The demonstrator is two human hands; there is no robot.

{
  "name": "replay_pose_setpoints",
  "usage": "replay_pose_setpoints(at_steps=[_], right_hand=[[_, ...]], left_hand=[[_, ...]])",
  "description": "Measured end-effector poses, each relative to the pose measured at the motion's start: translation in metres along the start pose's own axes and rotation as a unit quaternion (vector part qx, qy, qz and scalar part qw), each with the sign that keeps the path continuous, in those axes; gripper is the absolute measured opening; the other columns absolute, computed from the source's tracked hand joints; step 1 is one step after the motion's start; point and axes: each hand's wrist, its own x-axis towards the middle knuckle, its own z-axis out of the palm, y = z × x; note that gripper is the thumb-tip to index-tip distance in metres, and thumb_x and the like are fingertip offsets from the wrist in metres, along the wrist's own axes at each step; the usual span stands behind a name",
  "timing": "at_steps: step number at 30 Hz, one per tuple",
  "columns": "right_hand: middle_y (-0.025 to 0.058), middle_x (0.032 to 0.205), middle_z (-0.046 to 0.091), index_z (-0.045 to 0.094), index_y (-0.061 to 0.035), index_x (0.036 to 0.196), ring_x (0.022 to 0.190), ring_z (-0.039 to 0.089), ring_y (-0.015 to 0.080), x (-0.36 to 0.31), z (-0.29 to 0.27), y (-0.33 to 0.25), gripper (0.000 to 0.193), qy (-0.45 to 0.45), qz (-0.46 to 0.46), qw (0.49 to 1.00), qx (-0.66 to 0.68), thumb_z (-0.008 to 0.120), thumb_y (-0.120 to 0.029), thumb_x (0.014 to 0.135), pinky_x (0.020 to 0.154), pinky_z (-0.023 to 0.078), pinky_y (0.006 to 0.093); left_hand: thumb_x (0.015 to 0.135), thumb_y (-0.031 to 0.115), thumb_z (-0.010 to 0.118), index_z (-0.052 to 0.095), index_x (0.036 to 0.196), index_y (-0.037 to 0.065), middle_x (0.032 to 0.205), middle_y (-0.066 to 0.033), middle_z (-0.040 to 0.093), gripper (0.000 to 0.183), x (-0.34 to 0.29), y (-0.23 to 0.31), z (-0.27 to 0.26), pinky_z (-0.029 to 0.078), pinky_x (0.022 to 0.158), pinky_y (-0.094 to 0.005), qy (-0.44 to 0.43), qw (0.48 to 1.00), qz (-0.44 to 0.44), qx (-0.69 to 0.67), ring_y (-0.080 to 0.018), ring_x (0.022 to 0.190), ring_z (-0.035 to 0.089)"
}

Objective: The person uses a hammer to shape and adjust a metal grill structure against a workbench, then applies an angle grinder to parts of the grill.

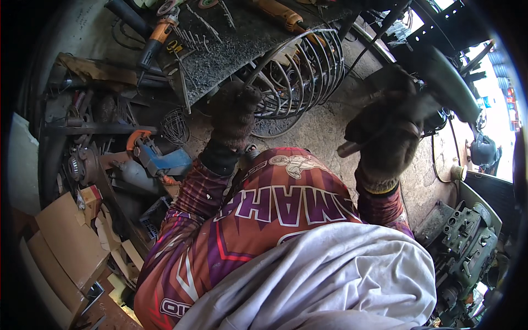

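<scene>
Both my gloved hands work beside the wire cage (308,66): left hand (234,113) clenched on its rim, right hand (385,135) grasping a rod (352,147).

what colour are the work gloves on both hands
Dark brown knit gloves, left hand and right hand; head view.

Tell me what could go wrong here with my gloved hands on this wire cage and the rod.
The left hand rests against the wire cage, whose thin bars could snag the knit glove. The right hand grips a short rod close to a dark hose, which might catch or tug. Loose rods and an orange grinder crowd the bench edge and could be knocked off.
</scene>
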Motion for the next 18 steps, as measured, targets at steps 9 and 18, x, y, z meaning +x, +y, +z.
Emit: replay_pose_setpoints(at_steps=[9,18], right_hand=[[0.0078,0.091,0.062,0.048,0.0002,0.129,0.064,0.058,0.0102,-0.006,-0.007,-0.004,0.057,-0.080,0.070,0.979,-0.174,0.060,-0.045,0.097,0.052,0.046,0.0243],[0.0062,0.085,0.061,0.044,0.0007,0.132,0.061,0.058,0.0102,-0.016,-0.002,0.014,0.046,-0.072,0.081,0.986,-0.131,0.053,-0.031,0.100,0.049,0.045,0.0232]], left_hand=[[0.094,0.024,0.057,0.066,0.089,0.006,0.082,-0.0090,0.065,0.021,-0.003,0.001,-0.006,0.051,0.068,-0.0371,-0.032,0.996,0.066,0.053,-0.0262,0.075,0.063],[0.098,0.030,0.054,0.064,0.099,0.003,0.086,-0.0092,0.068,0.028,0.003,-0.025,-0.007,0.053,0.065,-0.0341,-0.091,0.989,0.064,0.102,-0.0224,0.072,0.065]])
